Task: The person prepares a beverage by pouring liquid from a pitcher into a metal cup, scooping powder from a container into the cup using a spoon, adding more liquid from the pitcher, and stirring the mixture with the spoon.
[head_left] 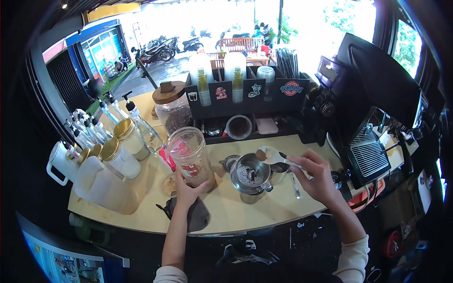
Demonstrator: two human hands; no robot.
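Observation:
My left hand (189,191) is wrapped round the lower part of a tall clear jar (191,158) with a red label, which stands on the wooden counter. Between my fingers and thumb, my right hand (314,175) grips a white spoon (278,157) with brown powder at its tip. The spoon is just above and to the right of a metal drip filter (250,172), whose perforated inside shows. Under the filter is a glass (252,197), partly hidden. A round metal lid (230,163) lies between jar and filter.
A black organizer (245,101) with stacked cups stands behind. Gold-lidded jars (123,160), a plastic pitcher (101,186) and pump bottles (141,125) are at the left. A metal spoon (296,187) lies at the right, near a black machine (365,155). A dark cloth (198,217) is at the front edge.

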